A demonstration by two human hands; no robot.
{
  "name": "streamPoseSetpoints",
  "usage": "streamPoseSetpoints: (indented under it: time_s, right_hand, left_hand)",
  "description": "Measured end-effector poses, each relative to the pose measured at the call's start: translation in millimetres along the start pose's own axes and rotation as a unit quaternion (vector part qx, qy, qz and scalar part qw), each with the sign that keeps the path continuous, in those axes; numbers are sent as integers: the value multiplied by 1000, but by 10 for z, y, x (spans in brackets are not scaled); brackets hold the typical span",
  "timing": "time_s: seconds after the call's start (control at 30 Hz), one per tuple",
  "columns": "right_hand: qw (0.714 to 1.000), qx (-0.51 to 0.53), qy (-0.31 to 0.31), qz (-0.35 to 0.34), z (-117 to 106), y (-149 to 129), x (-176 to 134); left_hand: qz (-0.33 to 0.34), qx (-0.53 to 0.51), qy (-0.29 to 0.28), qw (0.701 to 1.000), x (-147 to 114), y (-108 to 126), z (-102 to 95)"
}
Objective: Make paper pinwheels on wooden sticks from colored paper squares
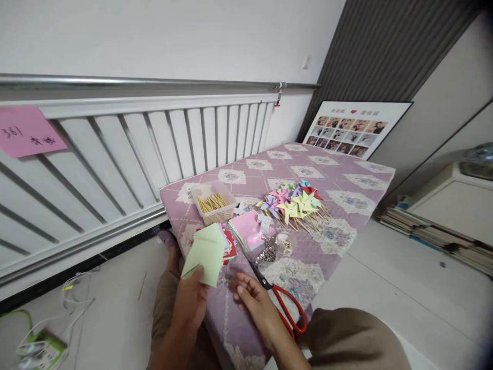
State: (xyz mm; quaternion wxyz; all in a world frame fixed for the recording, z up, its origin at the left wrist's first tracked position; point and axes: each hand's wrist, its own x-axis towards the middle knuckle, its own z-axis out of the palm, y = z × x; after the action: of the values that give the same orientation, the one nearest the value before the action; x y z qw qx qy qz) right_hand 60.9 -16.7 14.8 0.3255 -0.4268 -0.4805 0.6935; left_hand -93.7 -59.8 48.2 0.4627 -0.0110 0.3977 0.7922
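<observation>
Pale green paper, one sheet [210, 267], in the left hand [194, 290], over the table edge side of the cloth [231, 318]. Left hand clamped on it: thumb on top, fingers behind. Right hand [256, 303] empty, digits loosely curled with a gap between thumb and fingers, just beside the scissors [265, 282]; whether it brushes the cloth, can't tell.

Risks, my judgement: sheet could tear at a slit if pulled from one flap, since the cuts run inward and leave little paper in the middle. Tight thumb pressure could crease it. Scissors lie close to the right hand, so a careless reach might knock them or meet the blades, which are partly hidden. Pins [266, 253] lie heaped just beyond the scissors; a sweep of the forearm could scatter them. Loose stack [230, 249] sits partly under the sheet, so a bump might slide it or mix pieces.

Sheet looks: flat, squarish, set at a slant, plain face; one dark slit shows near the thumb, another line near the top. Remaining corners hidden or too small to read. Beyond it: tub [231, 211] of sticks [212, 203], pink paper [246, 228], finished pinwheels [292, 203] piled on the cloth.
</observation>
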Motion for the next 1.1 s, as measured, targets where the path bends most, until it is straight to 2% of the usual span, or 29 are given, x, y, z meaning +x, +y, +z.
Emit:
streamPoseSetpoints:
  time_s: [0.1,0.17,0.23,0.4,0.57,0.73,0.97,1.1]
  right_hand:
    - [989,139,-28,51,-94,-133,-190]
    - [976,212,-29,44,-122,-265,-236]
    - [969,243,-14,32,-132,-387,-235]
    - [972,233,18,-6,-122,-505,-177]
    - [975,202,55,-81,-132,-449,-143]
    - [980,155,86,-92,-128,-450,-152]
    - [979,138,70,-130,-136,-471,-174]
    - [970,104,112,-191,-226,-413,-208]
  left_hand:
    - [-45,37,-84,995,-146,-221,161]
    - [-68,52,-119,989,-216,-325,266]
    - [-77,70,-133,986,-271,-371,362]
    - [-83,105,-140,981,-353,-344,494]
    - [-97,49,-150,983,-383,-338,497]
    - [-97,11,-156,983,-437,-382,546]
    - [-59,56,-156,984,-432,-422,622]
    - [-34,71,-172,982,-393,-365,645]
